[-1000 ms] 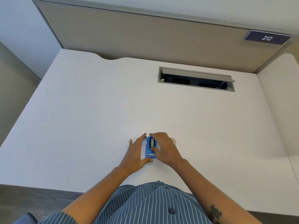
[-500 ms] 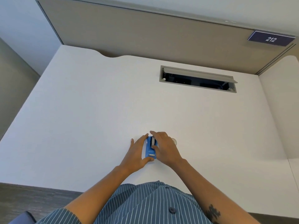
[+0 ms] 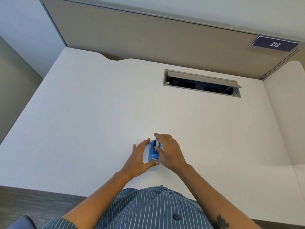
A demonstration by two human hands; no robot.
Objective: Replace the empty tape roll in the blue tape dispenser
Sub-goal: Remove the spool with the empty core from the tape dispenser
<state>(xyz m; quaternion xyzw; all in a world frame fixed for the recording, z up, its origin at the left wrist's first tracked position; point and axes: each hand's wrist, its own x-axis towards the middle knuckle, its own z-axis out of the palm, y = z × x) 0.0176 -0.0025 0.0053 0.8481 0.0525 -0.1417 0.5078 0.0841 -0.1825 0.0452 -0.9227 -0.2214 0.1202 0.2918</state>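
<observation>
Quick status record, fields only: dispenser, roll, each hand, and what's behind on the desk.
dispenser: blue tape dispenser on the white desk, between both hands
roll: grey roll seated at its far end; empty or full unclear
left hand: holds the dispenser, fingers along its left side, thumb at the near end
right hand: pinches the roll
behind: open cable hatch; sign reading 212

right grip [image 3: 170, 152] slid further over tape roll [image 3: 157, 143], pinching it
</observation>
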